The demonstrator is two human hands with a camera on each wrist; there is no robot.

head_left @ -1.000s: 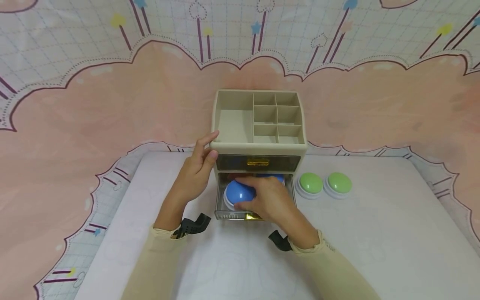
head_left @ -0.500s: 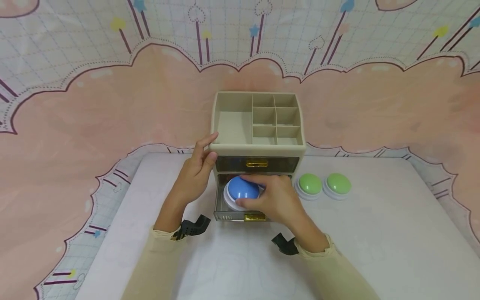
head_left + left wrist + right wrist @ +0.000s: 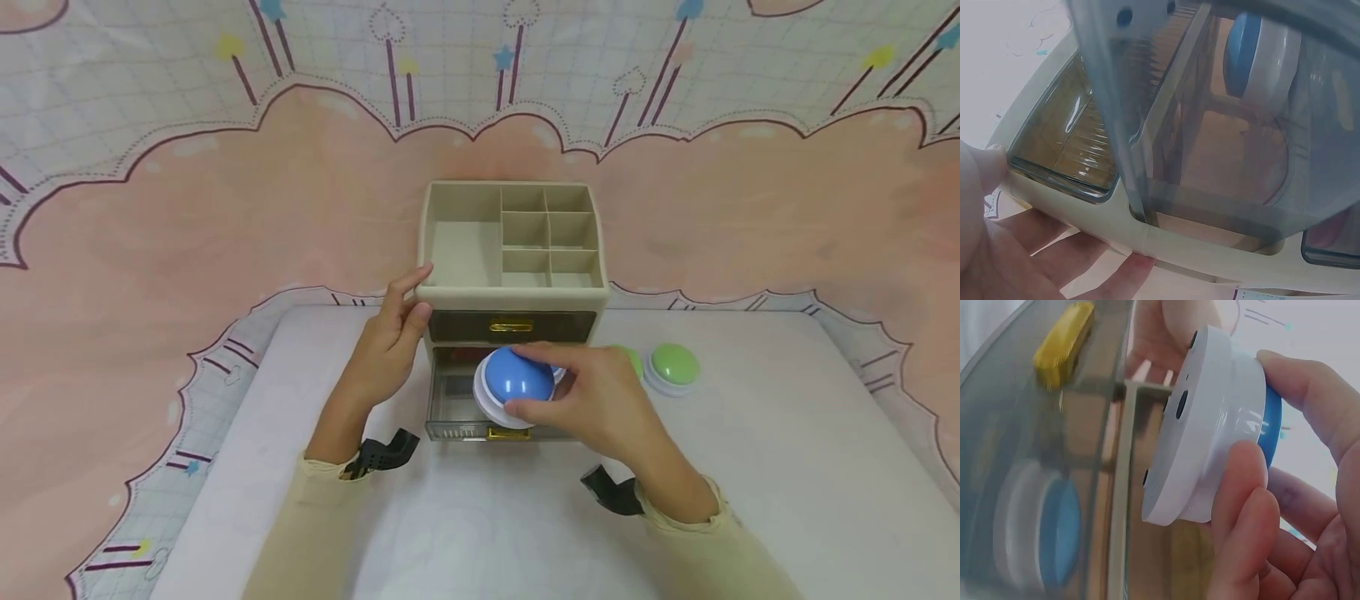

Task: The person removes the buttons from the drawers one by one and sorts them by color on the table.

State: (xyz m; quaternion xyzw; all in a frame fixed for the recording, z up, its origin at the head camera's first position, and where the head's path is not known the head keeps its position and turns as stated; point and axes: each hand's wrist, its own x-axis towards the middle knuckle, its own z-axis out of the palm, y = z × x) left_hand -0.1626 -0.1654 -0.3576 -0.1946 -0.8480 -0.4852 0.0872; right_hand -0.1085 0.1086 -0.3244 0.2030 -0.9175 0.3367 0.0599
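The right hand (image 3: 611,400) pinches a blue dome push button (image 3: 517,379) by its sides, thumb toward me and fingers at the back. In the right wrist view, the button's white underside with dark feet is tilted into sight. In the head view, it overlaps the open lower drawer (image 3: 456,431) of a beige desk organizer (image 3: 513,293). A second blue push button (image 3: 1060,531) shows through the drawer's clear wall; the held one mostly hides it from above. The left hand (image 3: 384,358) rests against the organizer's left front corner, index fingertip at the top rim, thumb just below.
Two green push buttons with white bases stand right of the organizer: the nearer one (image 3: 632,360) is partly behind the right hand, the other (image 3: 675,364) in plain sight. The upper drawer (image 3: 513,327) is closed. A patterned cloth (image 3: 225,217) hangs behind the white table (image 3: 480,517).
The right hand has lifted the blue push button and moved it rightward from the drawer's left part, tilting it. The left hand has stayed at the organizer's corner.
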